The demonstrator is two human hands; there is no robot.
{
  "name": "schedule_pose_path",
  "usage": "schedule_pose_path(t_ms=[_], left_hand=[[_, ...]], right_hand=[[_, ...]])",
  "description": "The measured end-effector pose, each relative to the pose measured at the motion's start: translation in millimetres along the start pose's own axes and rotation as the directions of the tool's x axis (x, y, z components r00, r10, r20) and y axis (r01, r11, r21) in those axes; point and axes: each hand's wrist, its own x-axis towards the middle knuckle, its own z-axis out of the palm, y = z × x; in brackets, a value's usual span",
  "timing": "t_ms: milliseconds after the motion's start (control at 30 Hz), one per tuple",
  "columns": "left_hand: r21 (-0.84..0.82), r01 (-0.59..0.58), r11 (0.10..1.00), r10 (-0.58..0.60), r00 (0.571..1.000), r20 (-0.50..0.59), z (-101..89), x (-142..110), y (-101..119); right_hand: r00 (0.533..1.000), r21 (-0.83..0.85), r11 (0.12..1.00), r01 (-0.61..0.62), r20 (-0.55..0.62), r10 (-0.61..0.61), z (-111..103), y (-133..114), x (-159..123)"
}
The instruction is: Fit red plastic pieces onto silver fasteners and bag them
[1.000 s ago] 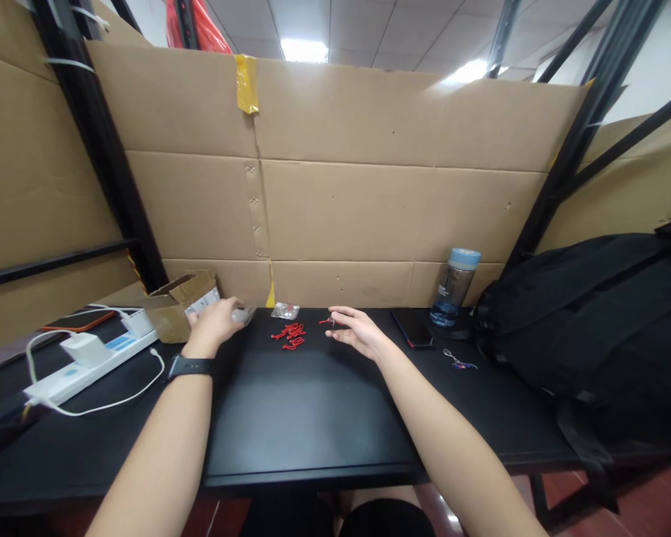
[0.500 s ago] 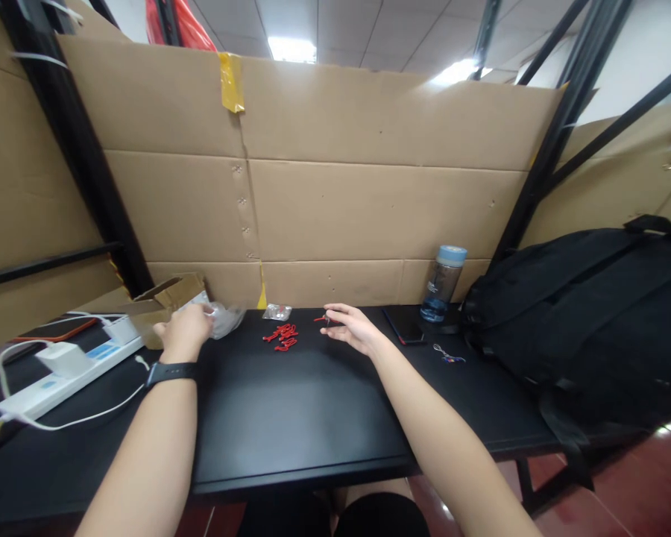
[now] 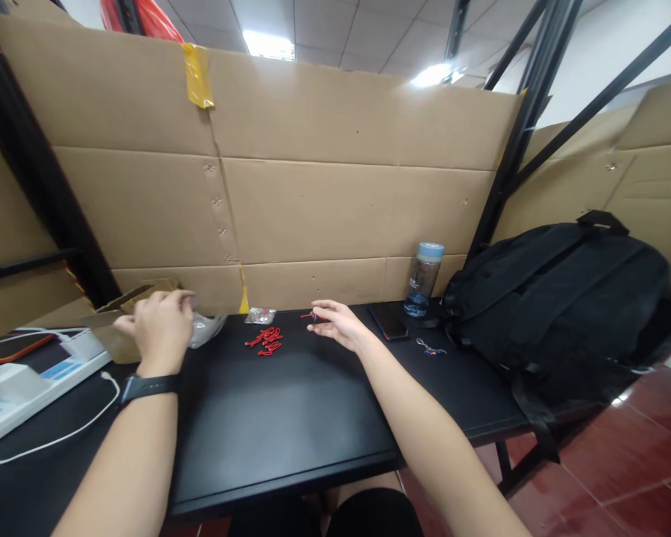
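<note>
My left hand (image 3: pixel 163 328), with a dark watch band (image 3: pixel 150 385) on its wrist, is raised in front of an open cardboard box (image 3: pixel 109 335). Its fingers bend together at the tips, and whatever lies between them is hidden. Close by on its right lies a clear plastic bag (image 3: pixel 204 330). Over the black table (image 3: pixel 273 418), my right hand (image 3: pixel 338 326) pinches a red cord (image 3: pixel 306 315) with a small dark piece at the fingertips. To the left of that hand is a small pile of red cords (image 3: pixel 265 341). Behind the pile sits a small clear packet (image 3: pixel 260 316).
A white power strip (image 3: pixel 50 388) with plugs and cables is at the left. Toward the right are a dark phone (image 3: pixel 390 324), a bottle with a blue lid (image 3: pixel 423 280), a small charm on a strap (image 3: pixel 432 349) and a black backpack (image 3: pixel 553 298). A cardboard wall (image 3: pixel 313 209) stands behind.
The view has swung slightly to the right. My left hand has lifted a little away from the plastic bag, toward the box. My right hand keeps its pinch on the red cord.
</note>
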Motion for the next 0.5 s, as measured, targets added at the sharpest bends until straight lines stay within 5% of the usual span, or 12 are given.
schedule_pose_path(t_ms=[100, 167, 233, 333, 500], left_hand=[[-0.194, -0.257, 0.947, 0.262, 0.965, 0.001, 3.0, -14.5, 40.8], [-0.293, -0.417, 0.860, 0.469, 0.872, 0.137, 13.8, -26.7, 65.6], [-0.363, -0.544, 0.756, 0.639, 0.734, 0.231, 28.5, -39.1, 83.6], [-0.398, -0.629, 0.668, 0.742, 0.600, 0.298, 46.2, -54.8, 96.8], [-0.422, -0.653, 0.629, 0.778, 0.540, 0.323, 42.3, -76.5, 108.1]], right_hand=[[0.994, -0.069, 0.994, 0.084, -0.067, -0.088, -5.2, -7.5, 0.0], [0.967, -0.196, 0.964, 0.178, -0.149, -0.208, -10.9, -13.7, 0.2], [0.889, -0.383, 0.871, 0.306, -0.211, -0.406, -18.0, -19.4, 0.9], [0.821, -0.581, 0.713, 0.392, -0.129, -0.556, -29.2, -24.8, 2.2], [0.847, -0.839, 0.388, 0.382, 0.150, -0.509, -39.0, -26.3, -1.3]])
